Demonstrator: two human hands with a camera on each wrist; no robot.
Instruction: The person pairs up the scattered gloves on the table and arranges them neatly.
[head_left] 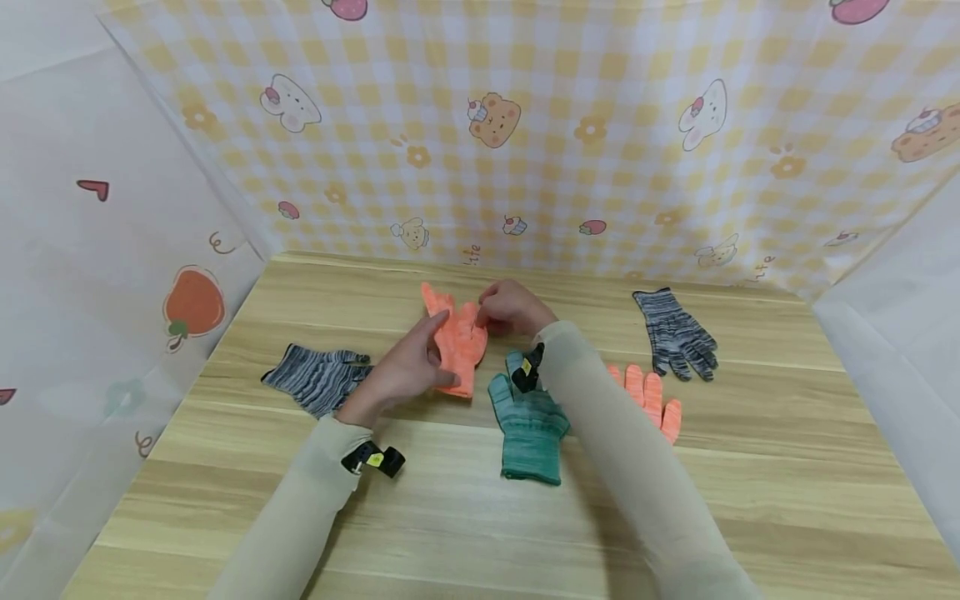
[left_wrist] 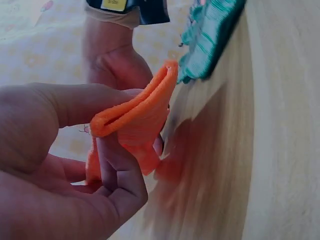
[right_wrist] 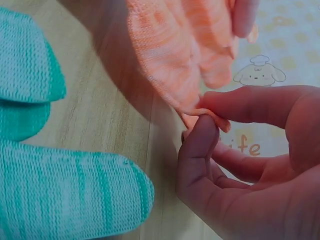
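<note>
The orange knit glove (head_left: 463,337) is held up over the wooden table (head_left: 450,517) — the left hand (head_left: 408,358) pinching its flattened cuff, the right hand (head_left: 513,308) pinching an edge near its fingers. Straightening it well probably calls for a steady cuff grip and a gentle outward pull — clear of the teal knit glove (head_left: 531,446) nearby.

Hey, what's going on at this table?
Someone is handling an orange glove: the left hand pinches its cuff, the right hand another part of it. A green glove lies on the table, a second orange glove is partly hidden by the right forearm, and gray gloves lie to either side.
</note>
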